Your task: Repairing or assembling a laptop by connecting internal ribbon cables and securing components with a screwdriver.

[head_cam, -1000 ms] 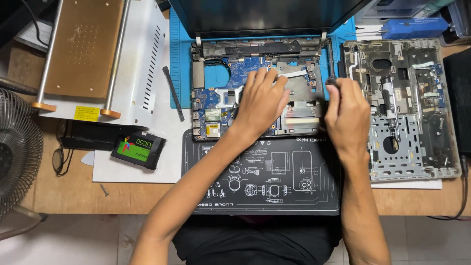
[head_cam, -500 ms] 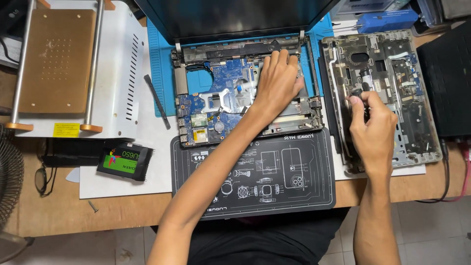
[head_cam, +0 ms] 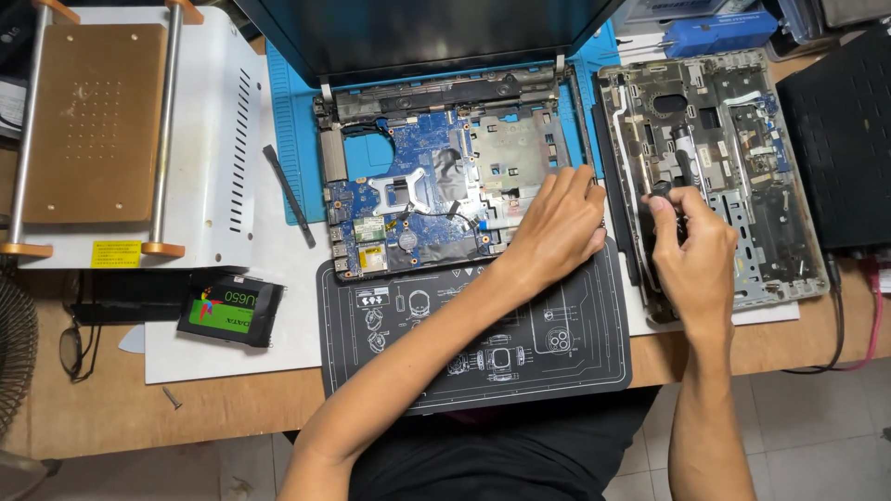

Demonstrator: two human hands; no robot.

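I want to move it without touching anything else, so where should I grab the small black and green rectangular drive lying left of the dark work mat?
Take the black and green rectangular drive by its two long edges, from above. It lies flat and slightly tilted on the white sheet, with free space around it, so a pinch across its short width probably suits best.

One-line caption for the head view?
Left hand rests on opened laptop; right hand grips a dark tool.

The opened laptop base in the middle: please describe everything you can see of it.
The opened laptop base lies flat on a blue mat, its cover removed, dark screen still hinged behind. A blue circuit board with a bare square chip, a round coin cell and grey metal brackets is exposed. The left hand rests on its front right corner. Its front edge meets a black printed mat.
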